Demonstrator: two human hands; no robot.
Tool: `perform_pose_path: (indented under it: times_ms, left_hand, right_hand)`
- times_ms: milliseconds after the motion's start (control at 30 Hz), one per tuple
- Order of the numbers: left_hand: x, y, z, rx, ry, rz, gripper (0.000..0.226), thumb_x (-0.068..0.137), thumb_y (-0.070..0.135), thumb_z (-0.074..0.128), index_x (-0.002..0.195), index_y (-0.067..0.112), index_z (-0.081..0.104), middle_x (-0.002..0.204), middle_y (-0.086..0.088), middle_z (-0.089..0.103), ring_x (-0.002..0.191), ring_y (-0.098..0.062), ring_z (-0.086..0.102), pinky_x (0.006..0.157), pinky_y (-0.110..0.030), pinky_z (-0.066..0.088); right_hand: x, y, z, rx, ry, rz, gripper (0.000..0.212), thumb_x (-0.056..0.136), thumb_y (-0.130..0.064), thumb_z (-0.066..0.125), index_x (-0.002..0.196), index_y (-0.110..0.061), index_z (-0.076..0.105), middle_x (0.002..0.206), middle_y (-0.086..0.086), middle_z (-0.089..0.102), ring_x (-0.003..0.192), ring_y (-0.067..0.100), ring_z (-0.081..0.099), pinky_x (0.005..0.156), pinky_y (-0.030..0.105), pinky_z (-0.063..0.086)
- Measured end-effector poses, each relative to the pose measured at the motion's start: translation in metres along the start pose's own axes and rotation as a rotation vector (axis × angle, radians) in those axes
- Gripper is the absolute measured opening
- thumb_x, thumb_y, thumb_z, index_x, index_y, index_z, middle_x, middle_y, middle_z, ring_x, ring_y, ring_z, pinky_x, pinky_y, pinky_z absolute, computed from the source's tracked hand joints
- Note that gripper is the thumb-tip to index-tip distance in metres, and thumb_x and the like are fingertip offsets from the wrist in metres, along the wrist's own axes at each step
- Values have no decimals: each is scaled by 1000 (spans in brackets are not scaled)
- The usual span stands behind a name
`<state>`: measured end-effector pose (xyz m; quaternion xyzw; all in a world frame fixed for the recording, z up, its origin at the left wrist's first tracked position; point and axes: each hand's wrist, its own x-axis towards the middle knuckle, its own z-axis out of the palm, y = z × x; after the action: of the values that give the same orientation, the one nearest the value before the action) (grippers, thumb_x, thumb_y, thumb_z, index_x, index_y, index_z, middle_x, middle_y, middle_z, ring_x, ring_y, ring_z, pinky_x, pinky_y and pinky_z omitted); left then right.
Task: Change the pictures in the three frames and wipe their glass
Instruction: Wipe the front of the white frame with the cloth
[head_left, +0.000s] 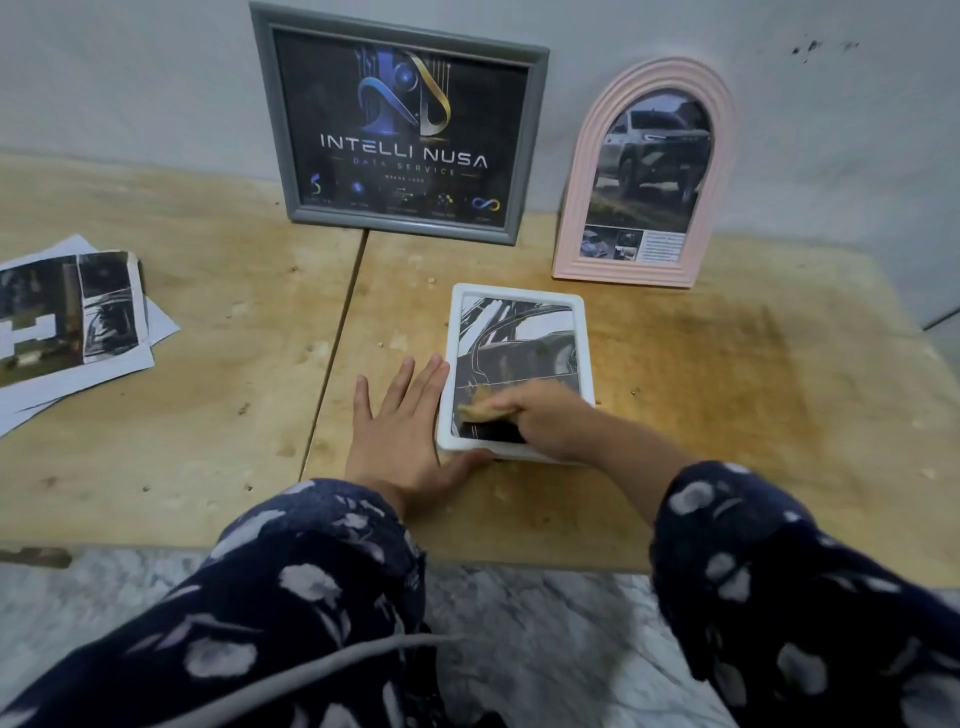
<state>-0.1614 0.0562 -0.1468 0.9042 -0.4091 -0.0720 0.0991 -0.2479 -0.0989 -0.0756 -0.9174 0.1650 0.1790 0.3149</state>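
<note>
Where right hand (545, 421) blurs, cloth (480, 410) indistinct.

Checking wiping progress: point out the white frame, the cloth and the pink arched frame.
white frame (583, 332): head view, right rim.
cloth (483, 411): head view, tan fold under the right hand's fingers.
pink arched frame (582, 218): head view, left side of the ribbed border.

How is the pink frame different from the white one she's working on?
The pink frame has an arched top; the white frame is a rounded rectangle. The pink frame stands upright against the wall, while the white frame lies flat on the table. Nothing touches the pink frame; the left hand steadies the white frame and the right hand rubs a cloth over its glass. Both hold car pictures.
</note>
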Motion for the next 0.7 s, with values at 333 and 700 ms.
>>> perform_pose_path:
  times_ms: [333,700]
  left_hand:
    - [1,-1,-1,-8,2,-3,109,66,92,23,153,31,-4,159,17,-11,147,-10,-11,115,-58,-7]
    - [1,1,1,-7,-1,-22,106,65,92,19,153,34,-1,160,17,-5,147,-7,-9,115,-56,-7]
  right_hand:
    - [62,17,-49,-51,433,122,50,86,2,42,130,-18,56,131,9,57,117,28,53,90,31,41]
    - [50,24,-9,-364,136,123,68,91,0,33,153,-23,14,161,-2,3,148,16,4,120,41,12]
